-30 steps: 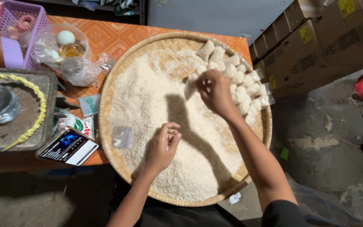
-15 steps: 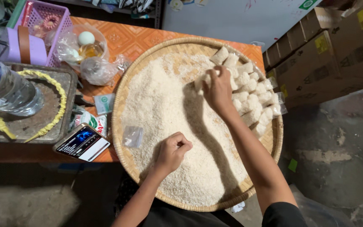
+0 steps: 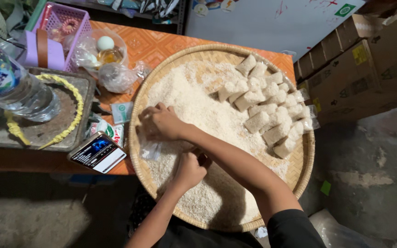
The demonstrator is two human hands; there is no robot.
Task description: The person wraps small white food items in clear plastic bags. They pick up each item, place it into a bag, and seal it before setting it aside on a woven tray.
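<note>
Just two hands (image 3: 161, 123) (image 3: 190, 169) — one tray (image 3: 305, 158)

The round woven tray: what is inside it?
The woven tray holds loose white grains, filled small bags stacked at its right side, and an empty clear bag partly under the right hand. The tray's bottom is mostly covered.

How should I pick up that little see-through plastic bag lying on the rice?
Probably pinch the small clear plastic bag by its lower-left edge, coming from above on the woven tray's left rim side. It lies flat on the white rice, and the right hand covers its upper part, so that free thin edge is easiest to lift.
</note>
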